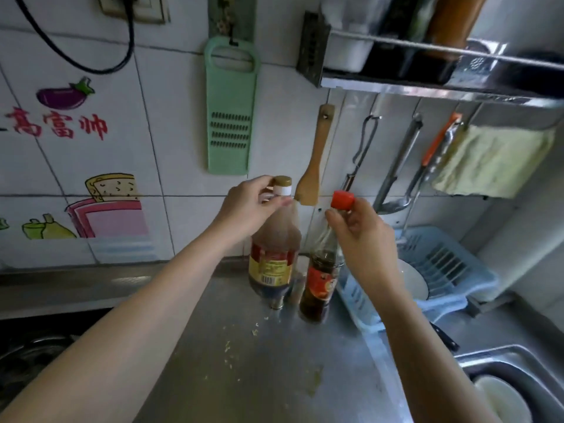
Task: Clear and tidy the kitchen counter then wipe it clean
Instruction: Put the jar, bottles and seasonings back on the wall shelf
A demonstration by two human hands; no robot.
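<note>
My left hand [250,206] grips the neck of a large bottle [273,257] with a gold-and-white cap, a yellow-red label and dark liquid. My right hand [363,236] grips the neck of a slimmer dark sauce bottle [320,285] with a red cap and red label. Both bottles are upright, side by side near the tiled wall, at the back of the steel counter [250,377]. I cannot tell whether their bases touch the counter. Crumbs and a yellowish smear [314,380] lie on the counter in front of them.
A blue dish rack [448,270] with a white plate stands right of the bottles. The sink [512,389] at the lower right holds a white dish. A green grater [230,108], wooden spatula [314,160], utensils and a yellow cloth [494,160] hang on the wall under a metal shelf. The stove sits at left.
</note>
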